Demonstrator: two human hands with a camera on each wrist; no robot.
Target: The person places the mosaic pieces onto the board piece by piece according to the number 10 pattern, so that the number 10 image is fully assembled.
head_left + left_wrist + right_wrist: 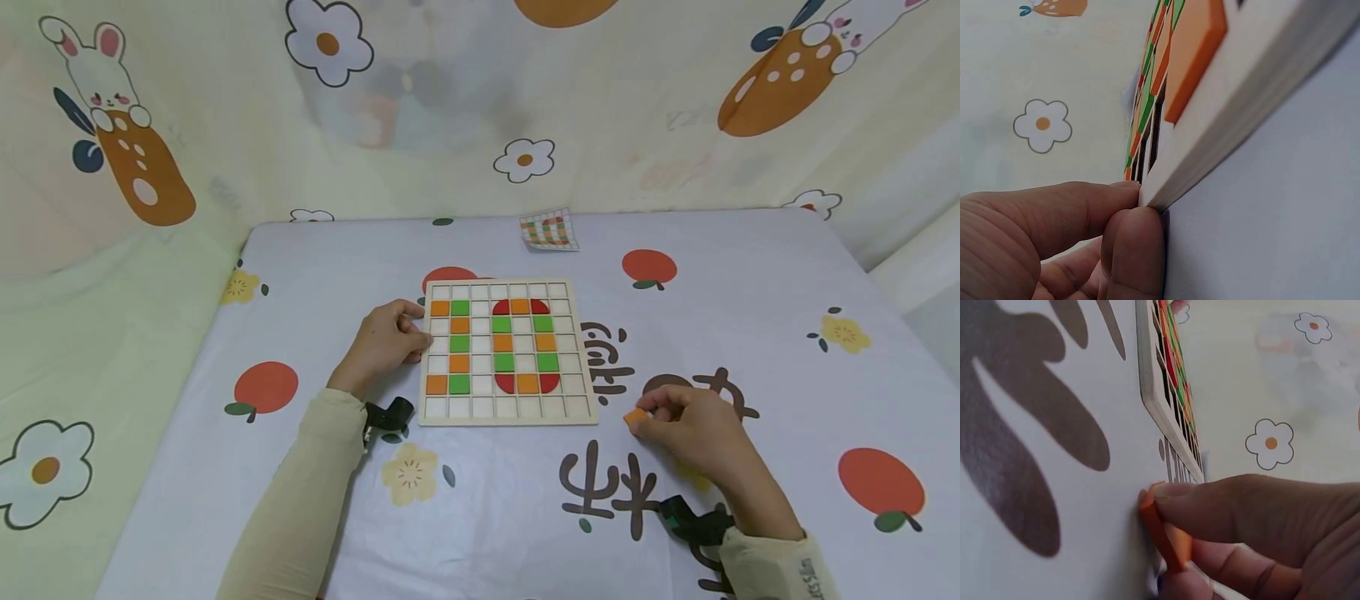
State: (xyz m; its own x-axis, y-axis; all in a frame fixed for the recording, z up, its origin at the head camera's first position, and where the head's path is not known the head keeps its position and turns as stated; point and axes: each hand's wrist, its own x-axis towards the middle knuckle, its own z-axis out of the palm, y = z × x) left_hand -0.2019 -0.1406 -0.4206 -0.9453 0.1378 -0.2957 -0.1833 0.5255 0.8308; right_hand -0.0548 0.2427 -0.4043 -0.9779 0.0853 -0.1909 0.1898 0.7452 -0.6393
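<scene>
A square wooden grid board [510,422] lies on the cloth-covered table, with orange, green and red tiles set in some of its cells. At its left side is my left hand [378,346]; in the left wrist view the thumb and a curled finger [1138,250] hold the pale rim. To the right of the board and just past its near corner, my right hand [693,425] pinches an orange square tile [635,415] between thumb and fingertips. The right wrist view shows this tile [1166,531] tilted on edge, close over the cloth.
A small printed card [550,231] with a coloured grid pattern lies behind the board, near the table's back edge. The white tablecloth [487,517] carries printed fruit, flowers and dark lettering. Patterned curtain [435,150] hangs along the back and left. Black wrist cameras [390,412] sit at both cuffs.
</scene>
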